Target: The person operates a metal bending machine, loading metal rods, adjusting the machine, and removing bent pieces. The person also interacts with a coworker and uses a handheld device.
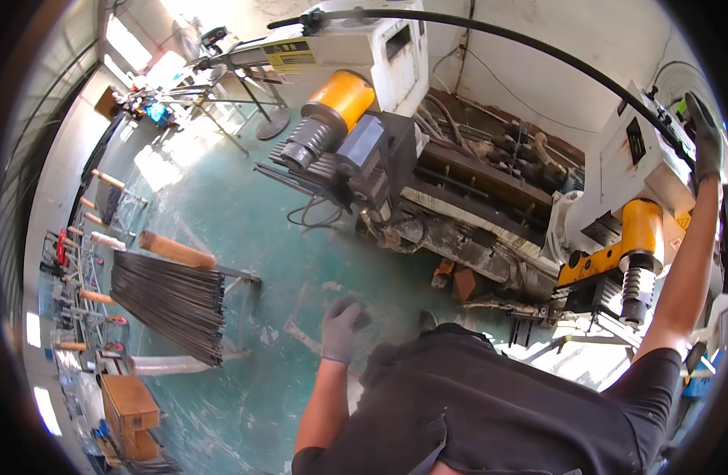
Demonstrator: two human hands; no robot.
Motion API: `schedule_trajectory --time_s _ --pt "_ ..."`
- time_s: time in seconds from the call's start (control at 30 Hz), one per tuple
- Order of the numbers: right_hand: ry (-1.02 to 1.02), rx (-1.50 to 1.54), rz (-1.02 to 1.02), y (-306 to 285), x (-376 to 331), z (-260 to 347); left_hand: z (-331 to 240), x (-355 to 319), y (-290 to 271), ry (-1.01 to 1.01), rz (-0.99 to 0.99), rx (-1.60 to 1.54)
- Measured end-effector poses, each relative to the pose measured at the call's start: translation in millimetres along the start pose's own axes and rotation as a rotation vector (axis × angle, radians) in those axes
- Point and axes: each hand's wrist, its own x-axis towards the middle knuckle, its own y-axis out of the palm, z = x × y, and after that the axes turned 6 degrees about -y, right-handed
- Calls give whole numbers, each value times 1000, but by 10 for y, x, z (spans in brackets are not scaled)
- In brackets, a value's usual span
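Observation:
My left hand [342, 326] wears a grey glove and hangs over the green floor [245, 229] with its fingers loosely curled and nothing in it. My right hand [706, 141], also gloved, is raised high at the far right. It rests against the top of a white machine housing [617, 170], beside a black hose [538, 49]; its grip is hidden. Below that arm sits a yellow machine head [637, 233] with a ribbed black spindle [637, 291]. My dark shirt [490, 404] fills the lower middle.
A second white machine with a yellow motor [342, 96] and a dark grey block [372, 150] stands at the top centre. A bundle of thin dark metal rods [174, 301] lies on a rack at left. Brown boxes [130, 412] sit lower left, metal stands [253, 103] behind.

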Motion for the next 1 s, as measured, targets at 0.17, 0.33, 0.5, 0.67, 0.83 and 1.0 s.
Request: schedule_trajectory --time_s 0.17,0.33,0.5,0.67,0.83,1.0 --pt "-482 167 243 2099 -2545 1887 -781 467 540 -174 479 -95" --pt "-557 -65 685 3626 -4196 2435 -1199 1095 1199 -291 1055 75" --pt "-193 -43 546 4337 -5177 2687 -1443 1236 887 -399 1067 447" --pt "256 321 455 4470 -5780 2831 -1559 1342 454 -628 1211 393" --pt "732 541 248 4525 -6056 2999 -1549 1287 369 -487 1233 550" --pt "961 599 253 4411 -6028 2800 -1458 1113 487 123 1211 842"
